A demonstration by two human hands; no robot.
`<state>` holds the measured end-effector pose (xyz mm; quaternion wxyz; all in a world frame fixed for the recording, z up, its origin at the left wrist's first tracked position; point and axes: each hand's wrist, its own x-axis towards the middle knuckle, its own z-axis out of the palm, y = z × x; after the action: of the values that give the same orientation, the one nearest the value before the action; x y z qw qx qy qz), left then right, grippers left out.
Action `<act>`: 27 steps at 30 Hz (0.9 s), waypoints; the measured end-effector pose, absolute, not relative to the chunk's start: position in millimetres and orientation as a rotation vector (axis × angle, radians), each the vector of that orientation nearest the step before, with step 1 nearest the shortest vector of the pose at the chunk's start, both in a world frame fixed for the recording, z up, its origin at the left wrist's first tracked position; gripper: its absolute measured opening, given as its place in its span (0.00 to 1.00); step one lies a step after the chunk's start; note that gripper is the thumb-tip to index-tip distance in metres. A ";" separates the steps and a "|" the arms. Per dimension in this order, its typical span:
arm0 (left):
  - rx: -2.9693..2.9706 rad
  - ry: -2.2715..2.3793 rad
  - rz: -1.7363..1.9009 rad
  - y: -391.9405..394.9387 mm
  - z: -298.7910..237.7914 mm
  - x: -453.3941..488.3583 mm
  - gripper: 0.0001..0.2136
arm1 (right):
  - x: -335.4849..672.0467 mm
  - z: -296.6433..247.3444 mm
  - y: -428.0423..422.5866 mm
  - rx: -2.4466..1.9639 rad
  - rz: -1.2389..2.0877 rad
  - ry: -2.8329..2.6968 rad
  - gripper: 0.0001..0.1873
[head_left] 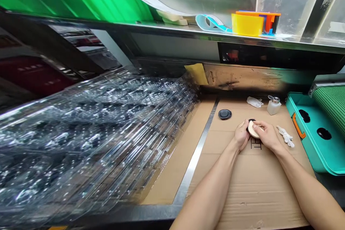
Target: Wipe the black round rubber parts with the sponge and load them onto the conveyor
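Both of my hands meet over a cardboard sheet on the bench. My left hand is curled around a small round black case from the left. My right hand is closed on a round beige pad that sits on or in the case. A separate black round lid lies flat on the cardboard a little to the left and behind my hands.
A stack of clear plastic trays fills the left. A small white pump bottle and a crumpled white wipe lie behind my hands, a white cloth to the right. A teal machine stands at right; a yellow box sits on the shelf.
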<state>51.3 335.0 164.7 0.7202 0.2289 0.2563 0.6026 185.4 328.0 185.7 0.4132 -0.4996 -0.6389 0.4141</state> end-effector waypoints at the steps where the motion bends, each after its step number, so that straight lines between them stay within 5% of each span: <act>1: 0.513 0.559 1.327 334.0 165.0 51.9 0.12 | 185.8 183.8 329.2 -1.226 1.136 -1.595 0.26; 5: 0.500 0.556 1.309 331.4 168.4 52.1 0.15 | 198.2 184.6 329.6 -1.248 1.309 -1.779 0.22; 19: 0.397 0.630 1.341 332.8 165.6 55.0 0.13 | 194.9 195.2 329.5 -1.408 0.606 -1.785 0.15; 27: 0.379 0.646 1.354 333.7 164.9 55.7 0.13 | 191.1 195.6 332.2 -1.513 0.625 -1.774 0.16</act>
<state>55.7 333.7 164.9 0.7153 0.1714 0.2919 0.6113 191.1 332.2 195.6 0.3559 -0.5857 -0.6869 0.2420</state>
